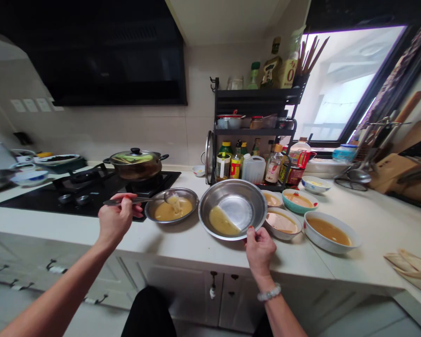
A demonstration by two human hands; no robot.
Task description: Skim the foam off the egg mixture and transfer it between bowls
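Observation:
My left hand (117, 215) is closed round the handle of a metal ladle (170, 196). The ladle's bowl is over a shallow steel dish (150, 218) of yellowish-brown soup, and liquid runs down from it. With thumb and fingers, my right hand (260, 248) pinches the near right rim of a larger steel basin (243, 215). That basin is tilted, with a little of the same liquid pooled at its left side. Close to its right stand a bowl of pale liquid (282, 223) and a large white bowl (328, 245) of brown soup.
A lidded pot (135, 166) sits on the black gas stove (91, 206). Behind the basin, a black rack (256, 132) holds bottles and jars. More bowls, including a green one (299, 206), stand to the right. A folded cloth (409, 267) lies at the far right.

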